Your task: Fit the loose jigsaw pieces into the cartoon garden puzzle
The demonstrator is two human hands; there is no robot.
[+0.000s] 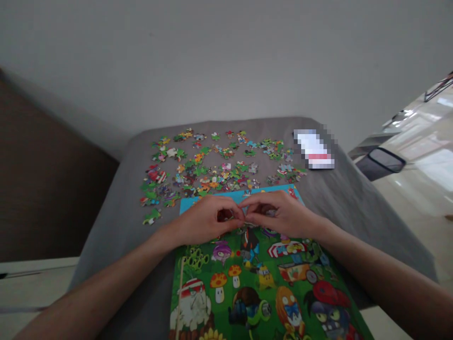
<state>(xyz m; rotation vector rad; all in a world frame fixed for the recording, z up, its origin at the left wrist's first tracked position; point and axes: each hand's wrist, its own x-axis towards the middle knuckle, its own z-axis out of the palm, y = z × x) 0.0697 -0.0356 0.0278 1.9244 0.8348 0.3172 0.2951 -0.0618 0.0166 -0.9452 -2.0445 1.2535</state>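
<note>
My left hand (208, 217) and my right hand (283, 212) meet fingertip to fingertip above the upper part of a green picture sheet (208, 259) with a blue top edge. Both hands are closed in a pinch. Between the fingertips shows the pale edge of a small puzzle piece (248, 225), mostly hidden by the fingers. Cartoon plants and mushrooms are printed on the sheet. Just beyond its top edge lie many loose puzzle pieces (203, 182), spread over the grey cloth.
A grey cloth covers the table (116, 226), which stands against a pale wall. At the back right lies a phone (314, 148) with a lit, blurred screen. One stray group of pieces (152, 216) sits left of the sheet. A dark brown panel (42, 179) rises at the left.
</note>
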